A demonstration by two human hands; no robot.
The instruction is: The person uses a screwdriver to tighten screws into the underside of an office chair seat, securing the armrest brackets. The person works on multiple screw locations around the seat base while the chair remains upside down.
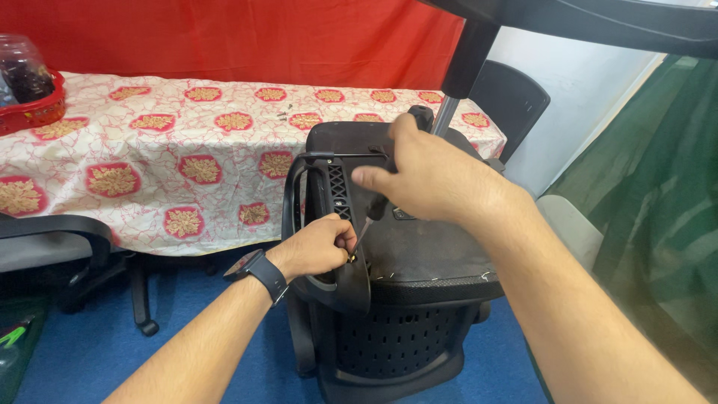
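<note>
A black office chair [419, 254] lies overturned in front of me, the underside of its seat facing up. Its black armrest [329, 224] curves over the seat's left edge. My left hand [318, 247], with a dark watch on the wrist, pinches a small brass-coloured screw at the armrest's bracket. My right hand [434, 179] grips the dark handle of a screwdriver [364, 228], whose thin shaft slants down to the screw at my left fingertips. The screwdriver's handle is mostly hidden under my right hand.
A table with a red-and-cream patterned cloth [187, 157] stands behind the chair, with small screws [284, 112] lying on it and a red basket [34, 112] at its far left. Another chair [60, 247] sits at left. A green curtain [658, 224] hangs at right.
</note>
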